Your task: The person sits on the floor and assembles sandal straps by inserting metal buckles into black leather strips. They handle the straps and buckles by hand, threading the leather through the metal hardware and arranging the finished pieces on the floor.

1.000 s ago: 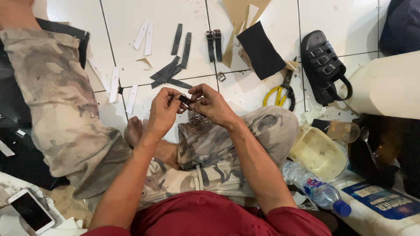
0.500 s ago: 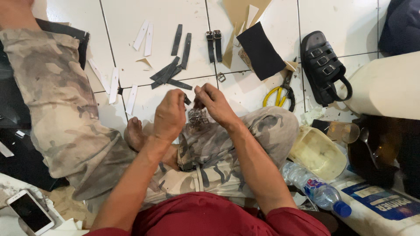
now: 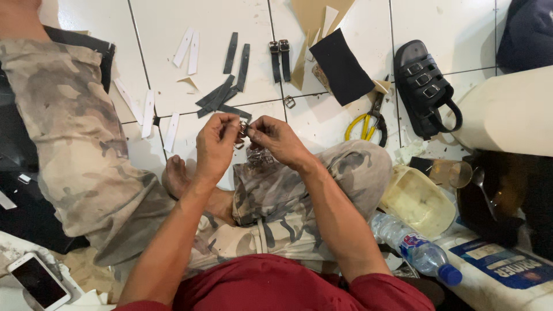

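Head view: white tiled floor (image 3: pixel 173 23); both hands' fingers (image 3: pixel 230 124) pinch a small metal buckle (image 3: pixel 243 129).

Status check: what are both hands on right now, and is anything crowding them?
Left hand and right hand pinch one small metal buckle between fingertips, above the lap. Dark straps on the tile just beyond, not touching. Nothing in the way.

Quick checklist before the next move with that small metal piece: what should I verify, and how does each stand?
1. Small metal buckle pinched between left hand and right hand: ok.
2. Buckle's orientation readable: cannot tell, too small.
3. Clear bag of parts resting on the knee under the hands: ok.
4. Dark straps lying on the tile ahead: ok.
5. Yellow-handled scissors lying apart from both hands: ok.
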